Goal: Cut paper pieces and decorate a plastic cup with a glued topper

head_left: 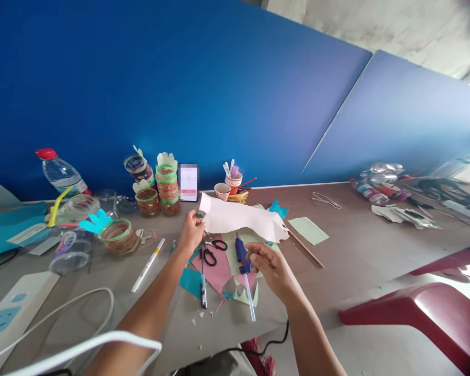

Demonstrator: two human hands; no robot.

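My left hand (192, 228) is pinched on a small dark green piece (200, 214) at the left end of a white paper sheet (238, 216). To the right, my right hand (264, 258) has its fingers bent and close together beside the blue glue gun (242, 254); a small greenish bit shows at its fingertips, too small to name. From the gun a clear glue stick (249, 297) sticks out toward me. Black-handled scissors (210, 256) and a pen (203, 284) lie between my hands, over pink paper (217, 277) and blue paper (190, 282).
Decorated jars (167, 190) and a phone (188, 183) stand at the back. A jar with blue paper (119, 237), a marker (148, 265) and a power strip (13, 313) are left. A wooden stick (307, 250), green paper (309, 231) and a red chair (426, 313) are right.
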